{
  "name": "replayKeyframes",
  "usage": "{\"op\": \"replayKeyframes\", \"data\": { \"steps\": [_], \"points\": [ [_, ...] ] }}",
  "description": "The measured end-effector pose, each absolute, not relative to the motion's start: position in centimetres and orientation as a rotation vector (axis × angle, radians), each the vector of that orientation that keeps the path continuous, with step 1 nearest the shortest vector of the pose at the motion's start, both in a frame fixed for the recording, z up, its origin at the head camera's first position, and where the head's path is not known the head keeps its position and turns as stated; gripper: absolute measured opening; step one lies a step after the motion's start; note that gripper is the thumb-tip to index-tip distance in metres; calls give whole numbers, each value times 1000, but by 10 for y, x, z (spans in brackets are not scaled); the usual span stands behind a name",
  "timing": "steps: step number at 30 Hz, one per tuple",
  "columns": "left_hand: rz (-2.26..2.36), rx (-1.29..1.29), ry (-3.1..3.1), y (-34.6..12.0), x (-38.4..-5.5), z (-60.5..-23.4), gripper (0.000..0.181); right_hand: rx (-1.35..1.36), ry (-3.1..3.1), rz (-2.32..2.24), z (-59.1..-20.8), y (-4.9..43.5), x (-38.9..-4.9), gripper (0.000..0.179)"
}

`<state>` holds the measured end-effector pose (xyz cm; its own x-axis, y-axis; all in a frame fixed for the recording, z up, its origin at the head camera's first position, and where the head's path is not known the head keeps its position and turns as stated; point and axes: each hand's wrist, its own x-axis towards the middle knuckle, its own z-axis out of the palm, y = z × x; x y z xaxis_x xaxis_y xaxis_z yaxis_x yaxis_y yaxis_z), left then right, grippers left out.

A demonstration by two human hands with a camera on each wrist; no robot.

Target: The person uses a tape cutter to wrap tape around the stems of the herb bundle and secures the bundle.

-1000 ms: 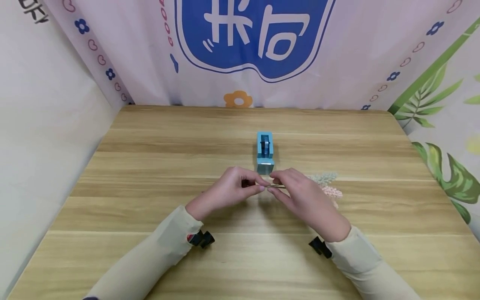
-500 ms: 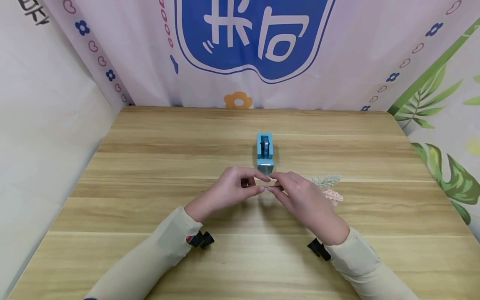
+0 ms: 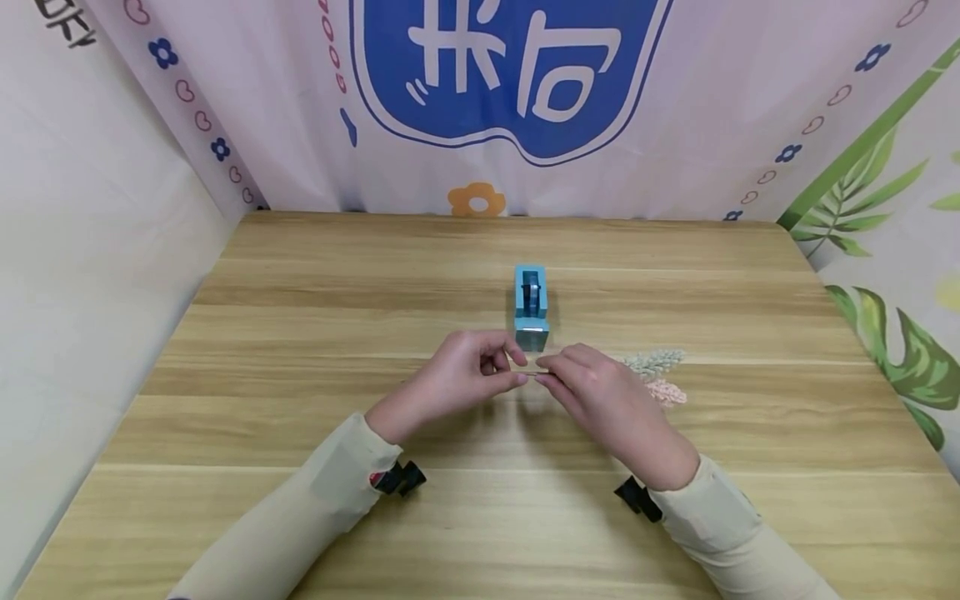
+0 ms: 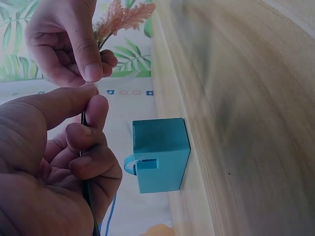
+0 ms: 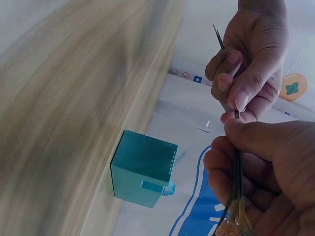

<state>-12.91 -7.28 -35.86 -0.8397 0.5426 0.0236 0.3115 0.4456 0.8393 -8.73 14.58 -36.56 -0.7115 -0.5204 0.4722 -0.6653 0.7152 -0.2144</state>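
Left hand [image 3: 465, 368] and right hand [image 3: 611, 407] pinch stems [image 5: 238, 183] well inside the table edges [image 3: 660, 227]

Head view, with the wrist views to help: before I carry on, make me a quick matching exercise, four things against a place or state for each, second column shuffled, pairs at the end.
Column one:
1. tape dispenser
2. stems
3. pink flowers
4. orange flower print

Column two:
a. pinched by the left hand and the right hand
b. on the backdrop, just above the table's far edge
c. showing past the right hand, on its right
d. blue, standing on the table

Pairs: 1-d, 2-a, 3-c, 4-b
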Motion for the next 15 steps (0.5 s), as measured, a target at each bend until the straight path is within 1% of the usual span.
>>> {"op": "replayKeyframes", "data": {
  "steps": [3, 15],
  "points": [
    [1326, 751, 2462, -73, -129, -358, 7, 923, -2539, 503, -366, 145, -87, 12],
    [1281, 798, 2503, -71, -131, -357, 9, 917, -2548, 459, -367, 145, -88, 7]
  ]
}}
